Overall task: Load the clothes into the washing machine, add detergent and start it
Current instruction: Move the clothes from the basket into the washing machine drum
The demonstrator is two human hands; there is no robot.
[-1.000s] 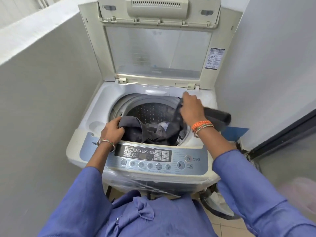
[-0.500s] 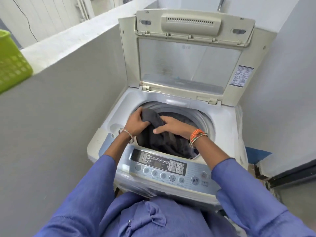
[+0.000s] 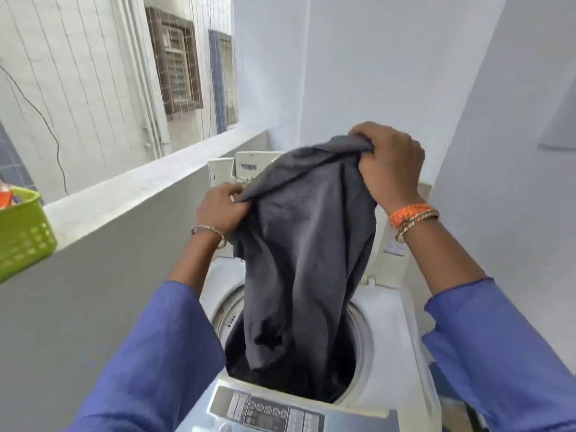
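Pale walls are enclosing the washing machine (image 3: 386, 344). Both hands, left hand (image 3: 223, 207) and right hand (image 3: 389, 163), are gripping a dark garment (image 3: 305, 251) hanging into the drum. Loading is ongoing; detergent and start are apparently remaining.

Drum interior and raised lid (image 3: 249, 160) mostly behind hanging dark garment (image 3: 305, 244); green basket (image 3: 21, 232) cut by left edge.
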